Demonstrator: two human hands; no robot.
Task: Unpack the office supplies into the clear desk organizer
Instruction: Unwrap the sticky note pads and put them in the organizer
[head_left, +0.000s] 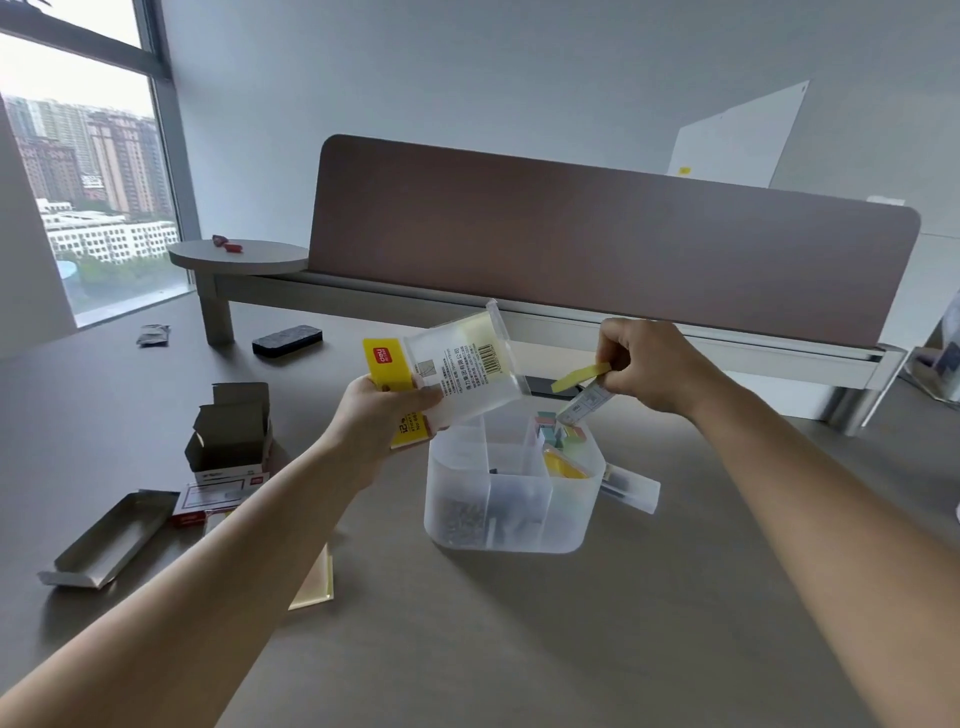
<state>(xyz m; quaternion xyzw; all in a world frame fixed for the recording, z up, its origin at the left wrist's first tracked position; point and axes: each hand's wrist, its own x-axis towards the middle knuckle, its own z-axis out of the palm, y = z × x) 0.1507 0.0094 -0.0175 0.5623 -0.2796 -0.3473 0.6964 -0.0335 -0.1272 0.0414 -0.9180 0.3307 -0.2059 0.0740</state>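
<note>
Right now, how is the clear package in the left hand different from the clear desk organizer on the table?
The sticky note package is held tilted in the air by the left hand; the desk organizer stands upright on the table. The package carries a printed label with a barcode; the organizer has none. The organizer is divided into compartments and looks larger. Both are frosted clear plastic.

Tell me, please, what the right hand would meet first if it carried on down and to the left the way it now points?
Probably the clear organizer, at the back right compartment holding coloured items: the right hand holds a yellow sticky pad aimed there, though depth is uncertain.
</note>
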